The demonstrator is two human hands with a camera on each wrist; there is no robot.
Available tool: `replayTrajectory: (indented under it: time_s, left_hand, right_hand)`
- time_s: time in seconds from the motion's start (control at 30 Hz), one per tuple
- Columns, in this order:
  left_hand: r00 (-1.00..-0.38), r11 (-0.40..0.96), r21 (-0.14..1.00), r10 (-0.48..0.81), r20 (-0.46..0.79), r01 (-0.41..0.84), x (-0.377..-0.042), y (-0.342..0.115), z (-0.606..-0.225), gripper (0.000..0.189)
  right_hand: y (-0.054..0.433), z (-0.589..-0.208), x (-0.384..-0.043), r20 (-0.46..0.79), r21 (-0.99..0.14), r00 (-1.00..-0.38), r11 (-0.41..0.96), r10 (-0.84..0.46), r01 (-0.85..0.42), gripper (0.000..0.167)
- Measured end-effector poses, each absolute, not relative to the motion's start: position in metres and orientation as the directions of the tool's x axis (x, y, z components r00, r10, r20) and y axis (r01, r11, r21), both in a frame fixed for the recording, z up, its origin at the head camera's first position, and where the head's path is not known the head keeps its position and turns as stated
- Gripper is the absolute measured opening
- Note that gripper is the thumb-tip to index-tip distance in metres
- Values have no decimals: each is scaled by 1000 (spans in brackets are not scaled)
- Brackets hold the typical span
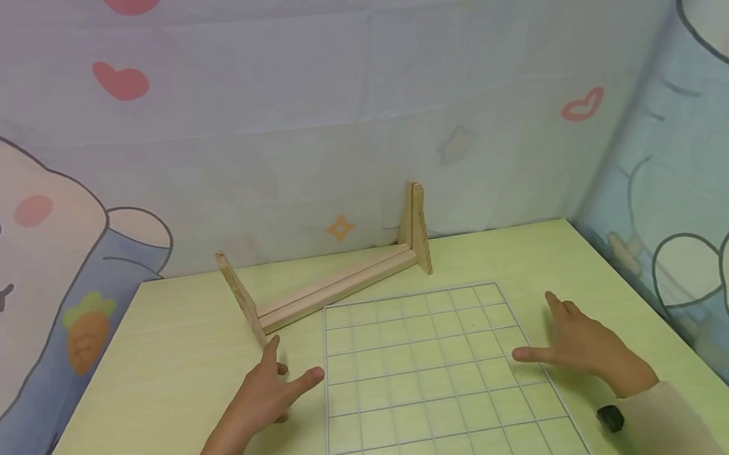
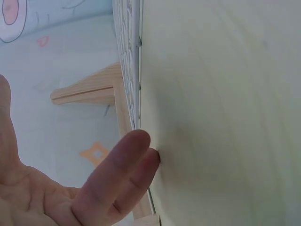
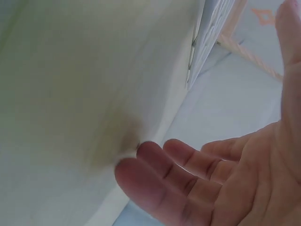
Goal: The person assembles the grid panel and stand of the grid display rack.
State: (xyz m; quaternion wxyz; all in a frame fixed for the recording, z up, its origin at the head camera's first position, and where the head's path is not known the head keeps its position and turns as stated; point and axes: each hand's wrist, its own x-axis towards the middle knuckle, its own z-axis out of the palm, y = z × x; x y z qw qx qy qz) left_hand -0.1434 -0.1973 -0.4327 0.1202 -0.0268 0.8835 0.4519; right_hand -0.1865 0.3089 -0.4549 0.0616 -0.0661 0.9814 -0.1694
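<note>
A white wire grid panel [image 1: 410,295] lies flat on the table, its front part running out of the head view. To its left is my left hand [image 1: 265,396], thumb and fingers spread, the thumb tip close to the grid's left edge. My right hand [image 1: 582,345] hovers at the opposite side, and its thumb overlaps the grid's right edge in the head view. Both hands hold nothing. In the right wrist view the right hand's fingers [image 3: 197,188] extend loosely beside the grid [image 3: 202,47].
Behind the grid stands a wooden frame [image 1: 340,289], two uprights joined by a grooved crossbar, set at an angle. Its left upright comes down near my left fingertips. A cloth backdrop [image 1: 283,155] with cartoon prints hangs at the table's [image 1: 176,353] back and right side.
</note>
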Motion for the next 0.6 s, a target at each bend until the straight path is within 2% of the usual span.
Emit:
replayTrajectory:
  time_s: [0.2,0.33,0.6]
  left_hand:
    - [-964,533,828,80,-253,-173,-145,-188,-437,120]
    - [-965,537,828,93,-246,-159,-147,-181,-440,123]
    - [-966,660,750,164,-201,-44,-151,-172,-443,113]
  right_hand:
    - [304,-455,-187,-109,-359,-980,926,-166,-117,144]
    - [300,-454,-187,-122,-356,-974,925,-189,-135,138]
    - [293,-451,-187,-185,-363,-963,924,-198,-120,101]
